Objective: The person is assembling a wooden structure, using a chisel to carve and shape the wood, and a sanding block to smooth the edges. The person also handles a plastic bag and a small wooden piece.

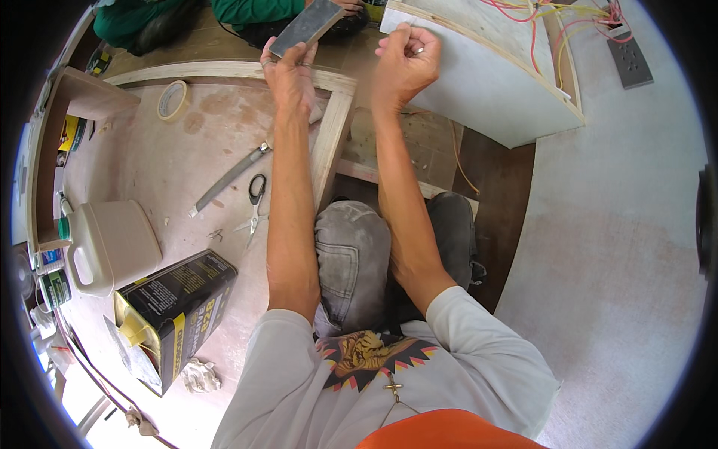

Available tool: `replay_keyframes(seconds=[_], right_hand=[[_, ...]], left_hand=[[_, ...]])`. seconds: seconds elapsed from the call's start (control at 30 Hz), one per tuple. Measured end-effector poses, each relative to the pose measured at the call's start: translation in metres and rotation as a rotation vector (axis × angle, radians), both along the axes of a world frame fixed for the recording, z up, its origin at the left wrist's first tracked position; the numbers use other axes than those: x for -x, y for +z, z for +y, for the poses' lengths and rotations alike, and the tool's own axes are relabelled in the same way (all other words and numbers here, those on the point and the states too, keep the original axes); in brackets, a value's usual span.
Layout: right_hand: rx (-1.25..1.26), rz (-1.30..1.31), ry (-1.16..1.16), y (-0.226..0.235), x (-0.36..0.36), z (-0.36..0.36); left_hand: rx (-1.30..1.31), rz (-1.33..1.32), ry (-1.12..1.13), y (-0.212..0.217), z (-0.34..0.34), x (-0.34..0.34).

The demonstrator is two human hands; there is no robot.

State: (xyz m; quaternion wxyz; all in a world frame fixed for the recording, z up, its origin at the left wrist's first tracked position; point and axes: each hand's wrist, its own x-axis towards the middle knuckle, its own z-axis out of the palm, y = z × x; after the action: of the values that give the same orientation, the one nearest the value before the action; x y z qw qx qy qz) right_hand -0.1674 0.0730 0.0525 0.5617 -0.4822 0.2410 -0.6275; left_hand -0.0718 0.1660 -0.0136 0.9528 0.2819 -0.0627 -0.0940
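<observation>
My left hand (290,78) grips a dark grey rectangular block (308,27) with a tan edge, raised above the corner of a wooden frame (340,93). To its right, my right hand (410,69) is closed with the fingers curled in, beside the end of a pale panel box (479,86) with bare wooden edges. A small whitish spot shows at its fingers; whether it is a held thing or a ring, I cannot tell.
On the left board lie a tape roll (173,100), a file (232,178), scissors (256,202), a plastic jug (116,243) and a metal can (179,314). Red and yellow wires (557,30) hang near a dark socket plate (630,61). Another person's green sleeve (250,10) is at the top.
</observation>
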Motion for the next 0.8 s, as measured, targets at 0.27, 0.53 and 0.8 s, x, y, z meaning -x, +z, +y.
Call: replay_keyframes(seconds=[0.27, 0.53, 0.8], right_hand=[[0.049, 0.093, 0.023, -0.007, 0.013, -0.003], [0.053, 0.107, 0.097, -0.013, 0.006, 0.008], [-0.014, 0.126, 0.126, -0.002, 0.008, 0.004]], left_hand=[[0.012, 0.014, -0.001, 0.002, 0.0, 0.0], [0.005, 0.016, -0.005, 0.004, -0.001, 0.003], [-0.032, 0.032, 0.04, 0.004, -0.002, 0.003]])
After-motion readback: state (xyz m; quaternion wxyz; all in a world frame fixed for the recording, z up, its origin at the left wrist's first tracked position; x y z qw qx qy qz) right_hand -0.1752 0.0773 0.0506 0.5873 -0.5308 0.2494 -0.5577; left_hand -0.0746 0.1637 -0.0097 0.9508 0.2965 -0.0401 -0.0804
